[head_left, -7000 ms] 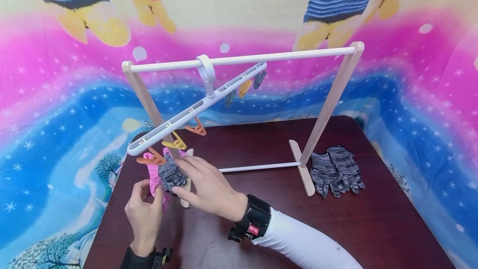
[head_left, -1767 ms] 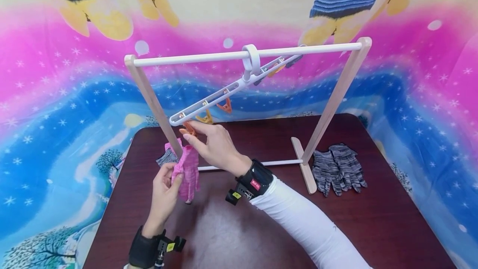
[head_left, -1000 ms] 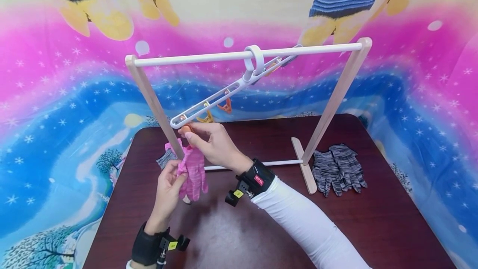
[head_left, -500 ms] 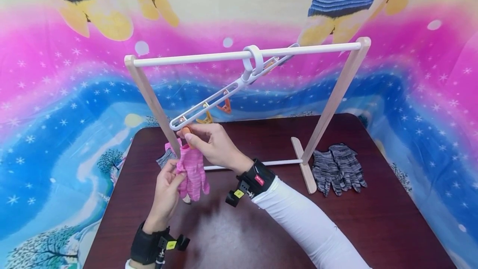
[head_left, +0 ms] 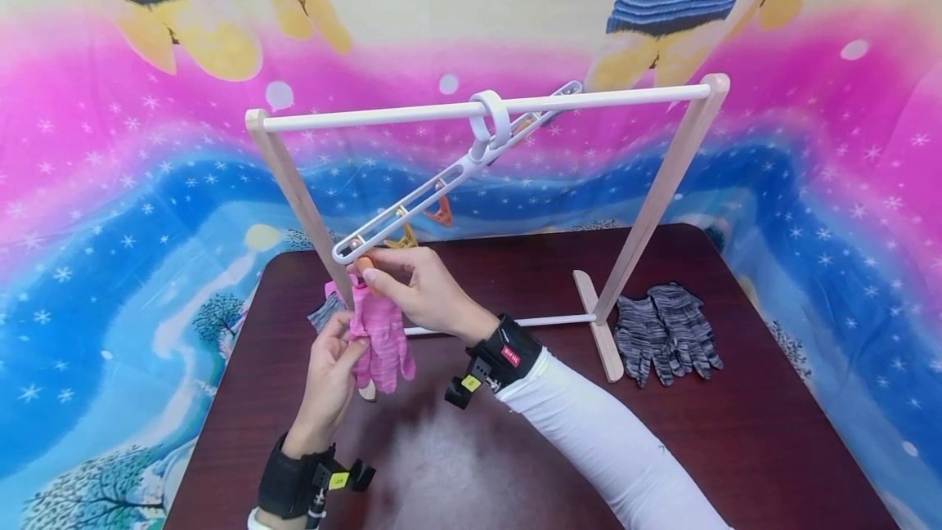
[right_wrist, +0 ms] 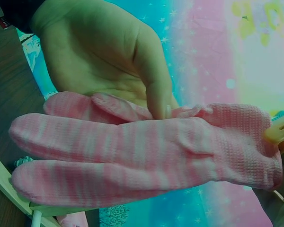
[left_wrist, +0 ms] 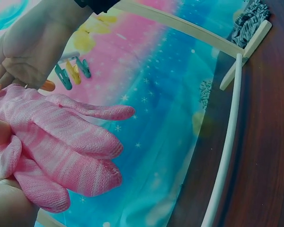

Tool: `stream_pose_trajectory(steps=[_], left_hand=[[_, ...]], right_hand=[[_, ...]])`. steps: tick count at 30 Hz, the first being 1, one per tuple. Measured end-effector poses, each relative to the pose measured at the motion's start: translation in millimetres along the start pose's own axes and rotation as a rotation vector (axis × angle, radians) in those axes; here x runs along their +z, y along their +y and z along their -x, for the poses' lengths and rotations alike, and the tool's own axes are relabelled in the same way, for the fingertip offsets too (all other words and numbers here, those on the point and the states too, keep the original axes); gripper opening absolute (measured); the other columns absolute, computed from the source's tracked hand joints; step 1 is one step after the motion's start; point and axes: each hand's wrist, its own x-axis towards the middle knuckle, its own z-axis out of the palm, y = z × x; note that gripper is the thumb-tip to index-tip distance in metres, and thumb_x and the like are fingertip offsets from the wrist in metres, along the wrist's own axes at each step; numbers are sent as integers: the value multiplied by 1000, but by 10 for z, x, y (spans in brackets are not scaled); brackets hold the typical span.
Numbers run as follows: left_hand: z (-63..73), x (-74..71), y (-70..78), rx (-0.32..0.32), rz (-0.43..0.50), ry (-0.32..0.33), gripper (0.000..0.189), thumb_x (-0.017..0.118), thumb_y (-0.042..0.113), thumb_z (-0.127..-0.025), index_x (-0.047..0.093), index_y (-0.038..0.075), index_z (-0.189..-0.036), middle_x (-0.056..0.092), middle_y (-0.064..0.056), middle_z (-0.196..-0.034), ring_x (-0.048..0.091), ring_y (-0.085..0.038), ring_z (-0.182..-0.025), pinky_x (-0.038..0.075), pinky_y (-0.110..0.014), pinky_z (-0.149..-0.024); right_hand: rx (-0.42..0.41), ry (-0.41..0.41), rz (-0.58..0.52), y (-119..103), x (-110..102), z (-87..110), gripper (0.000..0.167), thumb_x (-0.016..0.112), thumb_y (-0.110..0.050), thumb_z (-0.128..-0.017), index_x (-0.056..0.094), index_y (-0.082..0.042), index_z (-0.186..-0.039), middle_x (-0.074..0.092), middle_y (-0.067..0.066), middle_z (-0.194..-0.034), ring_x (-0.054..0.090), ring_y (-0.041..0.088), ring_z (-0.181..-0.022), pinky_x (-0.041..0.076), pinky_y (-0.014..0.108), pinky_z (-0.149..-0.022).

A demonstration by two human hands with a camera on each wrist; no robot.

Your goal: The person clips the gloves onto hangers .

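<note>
One pink knit glove (head_left: 384,350) pinched by the left hand (head_left: 329,370), an orange clothespin (head_left: 366,265) at its cuff gripped by the right hand (head_left: 427,289), below a white hanger (head_left: 456,174), two grey-black gloves (head_left: 640,335) on the table (head_left: 736,448).

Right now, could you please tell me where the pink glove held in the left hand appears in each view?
Head: the pink glove is left of centre, below the hanger's lower end.
Left wrist: the pink glove is lower left, its fingers pointing right.
Right wrist: the pink glove stretches across the middle, its fingers pointing left.
Shared landmark: the starry backdrop.
</note>
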Motion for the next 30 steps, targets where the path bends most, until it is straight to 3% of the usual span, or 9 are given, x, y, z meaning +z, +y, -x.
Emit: stream_pose_trajectory(steps=[4,17,30], left_hand=[[-11,6,15,2,7,-7,19,42,-6,-103,51,5,-116,64,1,-93,61,-9,-69,50,-18,-57],[-5,15,47,-2,-11,-17,20,42,-6,-103,50,6,-117,65,2,-96,63,-8,-75,51,-18,-61],[7,0,24,21,16,-38,18,42,-5,-104,50,5,-116,67,1,-100,65,-7,-82,55,-18,-67]], right_hand=[[-6,0,11,6,2,-2,34,60,-9,-100,64,1,-132,74,17,-120,68,6,-109,58,26,-90],[-1,-4,10,1,21,4,35,60,-10,-100,63,0,-134,73,16,-123,69,12,-114,57,26,-94],[63,-14,7,9,41,27,41,65,-9,-98,61,-2,-138,70,16,-129,71,16,-115,56,25,-94]])
